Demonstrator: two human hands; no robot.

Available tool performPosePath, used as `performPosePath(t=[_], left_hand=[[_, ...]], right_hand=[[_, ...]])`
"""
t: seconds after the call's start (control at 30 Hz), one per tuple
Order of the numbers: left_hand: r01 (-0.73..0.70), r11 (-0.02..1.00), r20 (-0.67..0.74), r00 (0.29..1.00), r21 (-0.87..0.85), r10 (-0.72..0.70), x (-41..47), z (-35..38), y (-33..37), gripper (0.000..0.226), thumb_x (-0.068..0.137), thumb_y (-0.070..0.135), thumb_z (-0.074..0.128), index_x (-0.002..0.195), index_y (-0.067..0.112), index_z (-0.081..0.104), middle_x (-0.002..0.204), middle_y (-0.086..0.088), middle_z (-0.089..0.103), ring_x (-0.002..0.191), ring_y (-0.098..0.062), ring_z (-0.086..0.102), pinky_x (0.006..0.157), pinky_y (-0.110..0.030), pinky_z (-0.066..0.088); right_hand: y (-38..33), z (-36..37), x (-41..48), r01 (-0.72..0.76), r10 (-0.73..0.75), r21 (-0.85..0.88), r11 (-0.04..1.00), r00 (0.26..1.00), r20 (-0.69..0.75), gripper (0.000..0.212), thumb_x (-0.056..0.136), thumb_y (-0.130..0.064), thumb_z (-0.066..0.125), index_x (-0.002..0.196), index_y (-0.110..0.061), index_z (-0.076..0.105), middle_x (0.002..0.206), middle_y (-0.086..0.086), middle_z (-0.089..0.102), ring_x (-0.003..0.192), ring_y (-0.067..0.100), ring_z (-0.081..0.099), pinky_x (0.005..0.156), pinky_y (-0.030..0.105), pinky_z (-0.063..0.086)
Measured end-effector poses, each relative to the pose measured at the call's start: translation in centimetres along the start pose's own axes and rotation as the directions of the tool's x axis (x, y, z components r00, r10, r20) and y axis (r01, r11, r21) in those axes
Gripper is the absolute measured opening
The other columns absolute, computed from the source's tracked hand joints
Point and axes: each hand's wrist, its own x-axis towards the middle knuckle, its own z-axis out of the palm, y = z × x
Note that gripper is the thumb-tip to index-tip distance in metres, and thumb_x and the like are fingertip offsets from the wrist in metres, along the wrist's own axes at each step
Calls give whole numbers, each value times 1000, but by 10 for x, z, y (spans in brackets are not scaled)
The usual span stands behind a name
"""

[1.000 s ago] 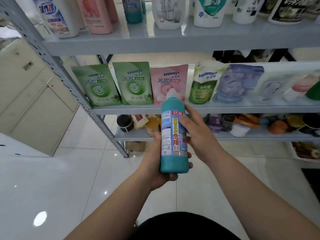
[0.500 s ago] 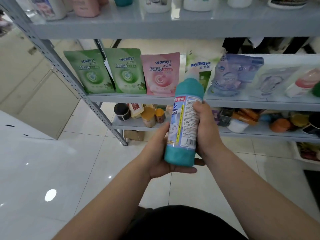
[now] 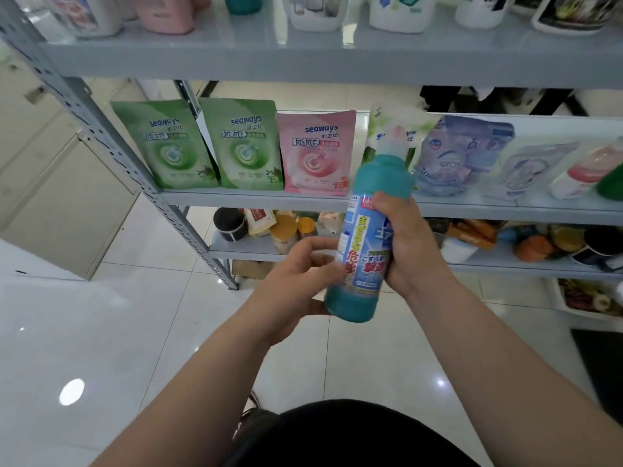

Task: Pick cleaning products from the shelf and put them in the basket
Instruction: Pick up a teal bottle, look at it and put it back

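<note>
Head view: teal bottle (image 3: pixel 362 251) before green-white pouch (image 3: pixel 425 129); grey shelf (image 3: pixel 253 199)

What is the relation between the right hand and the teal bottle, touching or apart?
Touching. The head view shows the right hand wrapped round the teal bottle across its label, with no gap between them.
</note>
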Motion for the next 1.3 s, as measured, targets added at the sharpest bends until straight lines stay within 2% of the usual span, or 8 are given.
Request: performPosePath(t=[0.13,0.3,0.47,0.67,0.83,1.0,1.17,1.3], left_hand=[[-89,928,-41,993,361,111,3,-32,-4,62,61,50,85,116,46,57,106,22,71,98,1,69,74,-14,56],[-178,882,-163,949,436,272,3,-90,-16,68,57,43,88,118,37,59,107,16,73,98,-6,71,85,-36,61],[-343,816,-96,897,465,431,-2,-135,-10,66,64,28,92,121,36,59,112,15,72,100,-6,71,79,-26,60],[-270,739,-199,855,617,479,-14,-182,-15,74,57,45,92,113,46,44,109,16,56,94,0,61,70,-16,56],[-259,673,-200,828,693,524,-23,-215,-12,76,58,39,95,113,40,42,108,13,50,98,6,53,70,-13,51],[-249,619,-128,857,745,499,-35,-243,-12,73,55,52,89,110,46,40,104,20,48,98,8,53,65,-13,53],[-309,773,171,951,553,258,-40,-264,-6,65,59,44,91,110,54,53,101,19,70,91,-4,72,72,-22,62],[-306,820,214,950,484,229,-36,-263,9,61,59,42,90,105,57,54,101,17,71,94,-6,72,74,-20,59]], right_hand=[[20,38,-6,197,-153,-227,954,968,197,66,64,-27,85,121,-40,54,106,-3,71,98,24,73,80,40,61],[29,83,-7,364,-206,-493,790,915,346,63,64,-34,90,116,-48,57,109,-16,68,102,7,69,81,21,56],[50,122,-5,429,-218,-554,714,888,405,58,64,-43,88,110,-59,57,109,-24,65,102,0,65,82,15,52],[43,162,8,494,-385,-700,516,864,325,30,77,-57,72,97,-39,60,99,-21,59,90,3,61,68,12,50],[58,194,10,497,-420,-767,406,847,327,32,81,-58,66,88,-28,57,82,-8,60,74,4,57,60,9,42],[65,213,11,412,-426,-900,145,847,319,44,81,-70,56,77,-28,50,63,-6,54,65,4,55,54,14,40],[60,221,12,483,-268,-834,266,868,417,39,79,-58,62,79,-20,54,76,-9,58,61,0,50,57,10,40],[54,220,22,489,-266,-764,421,872,412,28,86,-55,64,94,-28,62,86,-6,62,73,3,58,62,19,49]])
